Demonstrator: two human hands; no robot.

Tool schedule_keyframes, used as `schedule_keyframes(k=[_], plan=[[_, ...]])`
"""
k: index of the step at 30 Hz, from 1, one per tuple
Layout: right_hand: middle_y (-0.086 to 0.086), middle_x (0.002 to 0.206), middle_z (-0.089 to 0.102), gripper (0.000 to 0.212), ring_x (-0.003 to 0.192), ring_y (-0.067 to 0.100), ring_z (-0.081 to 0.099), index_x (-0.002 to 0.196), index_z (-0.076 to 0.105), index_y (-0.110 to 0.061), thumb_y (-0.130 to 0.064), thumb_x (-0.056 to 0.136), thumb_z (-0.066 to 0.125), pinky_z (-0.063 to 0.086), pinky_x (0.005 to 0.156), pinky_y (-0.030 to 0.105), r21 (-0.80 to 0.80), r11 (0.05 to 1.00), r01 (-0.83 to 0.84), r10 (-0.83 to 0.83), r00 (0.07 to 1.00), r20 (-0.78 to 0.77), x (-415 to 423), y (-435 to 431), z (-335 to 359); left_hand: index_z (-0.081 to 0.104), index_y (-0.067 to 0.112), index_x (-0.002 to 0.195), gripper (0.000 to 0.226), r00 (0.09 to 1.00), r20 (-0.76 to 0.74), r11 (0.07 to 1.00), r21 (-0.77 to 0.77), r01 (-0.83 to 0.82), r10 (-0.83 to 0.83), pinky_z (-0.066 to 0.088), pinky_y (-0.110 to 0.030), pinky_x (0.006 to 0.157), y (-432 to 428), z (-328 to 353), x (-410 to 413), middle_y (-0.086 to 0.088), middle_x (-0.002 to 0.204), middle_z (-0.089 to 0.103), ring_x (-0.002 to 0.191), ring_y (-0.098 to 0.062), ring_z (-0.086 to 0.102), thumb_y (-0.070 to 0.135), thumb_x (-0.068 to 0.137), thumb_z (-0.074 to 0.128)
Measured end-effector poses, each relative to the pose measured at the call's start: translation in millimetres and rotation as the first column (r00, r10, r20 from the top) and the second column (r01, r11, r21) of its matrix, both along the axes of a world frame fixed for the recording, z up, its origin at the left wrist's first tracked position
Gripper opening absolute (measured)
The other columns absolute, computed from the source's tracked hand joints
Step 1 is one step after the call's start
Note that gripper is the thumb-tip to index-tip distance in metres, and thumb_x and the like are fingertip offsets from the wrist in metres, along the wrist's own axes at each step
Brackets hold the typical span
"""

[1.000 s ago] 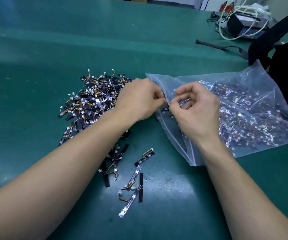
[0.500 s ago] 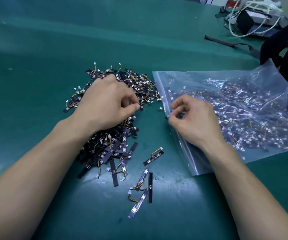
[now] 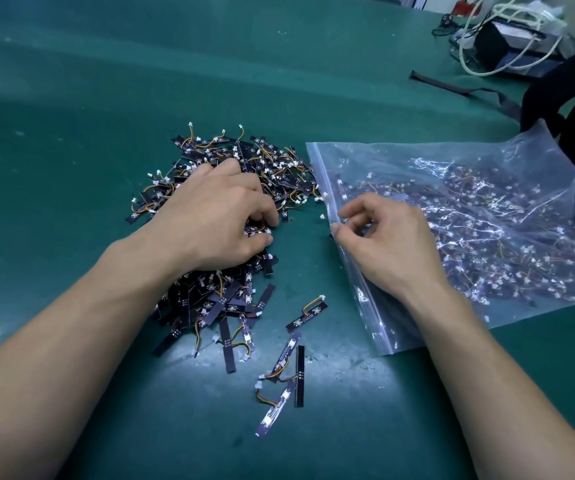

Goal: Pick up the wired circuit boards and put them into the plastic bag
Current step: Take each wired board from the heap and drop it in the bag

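Many boards [image 3: 272, 168], left hand [image 3: 216, 216] gripping, bag [image 3: 521, 157] pinched

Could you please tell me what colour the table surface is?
The table surface is dark green, clearest in the head view.

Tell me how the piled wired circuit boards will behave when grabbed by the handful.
Probably tangly: the wired circuit boards lie with wires crossed, so extras may trail up. Likely light; each strip looks thin. Loose ones may drop from the left hand.

No text, label or number can be read anywhere.
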State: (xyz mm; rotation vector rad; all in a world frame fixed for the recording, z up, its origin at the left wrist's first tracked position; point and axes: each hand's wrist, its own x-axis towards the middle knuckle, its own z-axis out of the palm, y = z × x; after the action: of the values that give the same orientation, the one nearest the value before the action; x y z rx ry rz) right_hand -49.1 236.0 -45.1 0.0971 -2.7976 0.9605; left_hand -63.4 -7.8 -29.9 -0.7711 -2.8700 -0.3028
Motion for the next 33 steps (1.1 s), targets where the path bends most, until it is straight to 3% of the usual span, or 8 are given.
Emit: schedule_keyframes(k=[6,11,18,23,33], plan=[[-0.02,0.072,0.068,0.014,0.063,0.004,0.061,0.09,0.071,-0.031,-0.023,0.08,0.065,0.057,0.07,0.035,-0.022,0.999,0.024,-0.025,1.0,-0.016,1,-1,4,0.07,0.037,0.102,0.024,1.0,-0.008,1.0,-0.005,0.017,-0.017,0.018,-0.03,0.079,1,-2,0,0.017,0.101,0.055,0.094,-0.008,0.029,0.052,0.085,0.063],[-0.024,0.074,0.067,0.014,0.062,0.003,0.059,0.09,0.071,-0.031,-0.023,0.081,0.065,0.057,0.07,0.034,-0.048,0.999,0.021,-0.021,1.0,-0.014,2,-3,3,0.066,0.037,0.119,0.044,1.0,-0.011,1.0,-0.001,-0.02,0.02,0.028,-0.034,0.089,0,-1,1,0.012,0.112,0.056,0.101,-0.012,0.035,0.059,0.081,0.061],[-0.022,0.073,0.068,0.009,0.059,0.0,0.055,0.09,0.072,-0.03,-0.027,0.082,0.071,0.057,0.072,0.035,-0.079,0.997,0.001,-0.002,1.0,-0.017,0,-3,0,0.067,0.035,0.113,0.061,0.982,-0.056,0.984,0.027,-0.177,0.179,0.031,-0.037,0.088,5,0,2,0.011,0.109,0.061,0.108,-0.019,0.044,0.078,0.073,0.051],[-0.018,0.073,0.069,0.007,0.057,-0.001,0.053,0.09,0.072,-0.028,-0.029,0.083,0.072,0.056,0.071,0.036,-0.094,0.995,-0.017,0.014,1.0,-0.027,-1,-3,-3,0.068,0.034,0.112,0.054,0.964,-0.078,0.967,0.048,-0.25,0.254,0.032,-0.038,0.091,13,-5,3,0.011,0.108,0.063,0.11,-0.02,0.045,0.071,0.073,0.06],[-0.018,0.072,0.068,0.006,0.058,-0.001,0.053,0.09,0.072,-0.027,-0.029,0.085,0.073,0.056,0.071,0.037,-0.076,0.997,-0.031,0.029,0.999,-0.034,1,-4,-2,0.07,0.034,0.107,0.042,0.965,-0.099,0.967,0.096,-0.234,0.244,0.031,-0.037,0.087,15,-8,3,0.012,0.107,0.066,0.105,-0.02,0.045,0.06,0.075,0.07]])
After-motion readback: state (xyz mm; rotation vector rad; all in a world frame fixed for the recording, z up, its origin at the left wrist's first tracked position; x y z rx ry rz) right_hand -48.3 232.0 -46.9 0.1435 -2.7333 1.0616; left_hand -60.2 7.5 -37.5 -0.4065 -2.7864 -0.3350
